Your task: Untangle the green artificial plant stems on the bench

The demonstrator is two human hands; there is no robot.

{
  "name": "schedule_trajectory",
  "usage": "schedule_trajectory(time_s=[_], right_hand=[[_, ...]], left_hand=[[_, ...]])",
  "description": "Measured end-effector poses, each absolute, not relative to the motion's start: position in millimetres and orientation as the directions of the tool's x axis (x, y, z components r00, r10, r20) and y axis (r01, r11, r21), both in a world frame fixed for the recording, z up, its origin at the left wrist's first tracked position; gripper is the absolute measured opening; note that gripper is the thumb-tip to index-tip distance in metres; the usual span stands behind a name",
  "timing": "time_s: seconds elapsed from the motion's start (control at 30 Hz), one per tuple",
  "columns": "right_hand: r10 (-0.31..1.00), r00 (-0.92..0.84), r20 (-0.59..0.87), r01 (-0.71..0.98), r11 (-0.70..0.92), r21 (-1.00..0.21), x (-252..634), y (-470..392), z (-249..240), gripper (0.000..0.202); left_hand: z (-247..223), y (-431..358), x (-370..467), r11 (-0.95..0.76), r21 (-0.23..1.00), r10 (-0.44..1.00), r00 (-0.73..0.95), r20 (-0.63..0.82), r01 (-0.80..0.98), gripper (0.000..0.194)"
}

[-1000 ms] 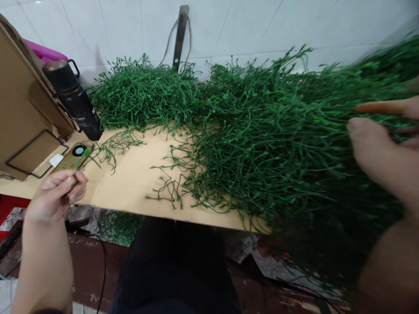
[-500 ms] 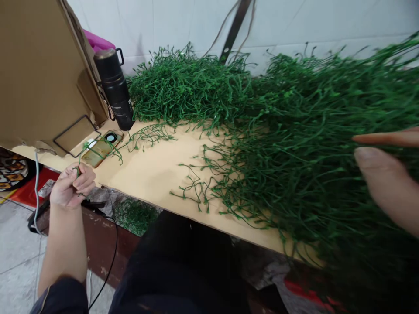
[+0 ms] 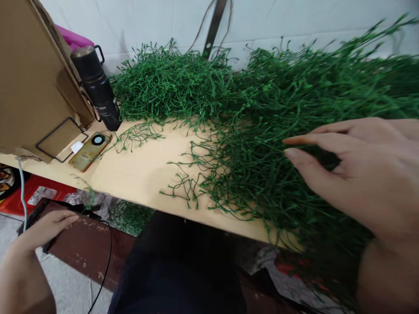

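Note:
Low at the left, past the board's front edge, my left hand (image 3: 49,226) has its fingers stretched out. A blurred green plastic stem (image 3: 89,195) hangs in the air just beyond its fingertips; whether it touches them I cannot tell. On the right my right hand (image 3: 356,170) reaches over a large heap of thin green plastic stems (image 3: 262,161). Its thumb and forefinger are apart, with nothing visible held between them. A few loose stems (image 3: 139,133) lie on the pale board (image 3: 131,174) left of the heap.
A black flask (image 3: 96,87) and a phone (image 3: 89,152) stand and lie at the board's left end, beside a cardboard box (image 3: 29,78) with a wire frame (image 3: 62,135). More green stems (image 3: 131,216) lie below the board. A black cable (image 3: 109,257) hangs near the brown bench (image 3: 78,248).
My left hand has moved down below the board's edge and its fingers have opened, with the stem apart from its former grip. My right hand has come further left over the heap.

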State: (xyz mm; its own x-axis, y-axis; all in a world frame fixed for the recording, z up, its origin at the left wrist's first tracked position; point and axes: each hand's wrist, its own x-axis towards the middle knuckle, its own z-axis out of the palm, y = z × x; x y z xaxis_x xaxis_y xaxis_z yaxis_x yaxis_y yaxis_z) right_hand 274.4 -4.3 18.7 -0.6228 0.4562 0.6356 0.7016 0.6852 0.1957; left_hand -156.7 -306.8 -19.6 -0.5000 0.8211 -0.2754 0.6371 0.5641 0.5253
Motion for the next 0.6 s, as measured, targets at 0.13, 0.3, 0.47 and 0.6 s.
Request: schedule_trajectory(time_s=[0.13,0.3,0.47,0.6], right_hand=[[0.487,-0.677,0.552,0.668,0.722,0.181,270,-7,20,0.036],[0.516,-0.685,0.514,0.654,0.747,0.121,268,-5,15,0.03],[0.459,-0.733,0.503,0.573,0.814,0.092,252,-14,17,0.023],[0.422,-0.768,0.481,0.5,0.865,0.039,233,-25,17,0.024]], left_hand=[[-26,-313,-178,0.677,0.375,0.736,-0.586,-0.339,0.633,0.018],[11,-284,-166,0.651,0.357,0.746,-0.65,-0.143,0.67,0.027],[37,-175,-132,0.316,0.48,0.891,-0.43,0.147,0.819,0.032],[18,-67,-125,0.256,0.427,0.906,-0.369,0.206,0.867,0.039]])
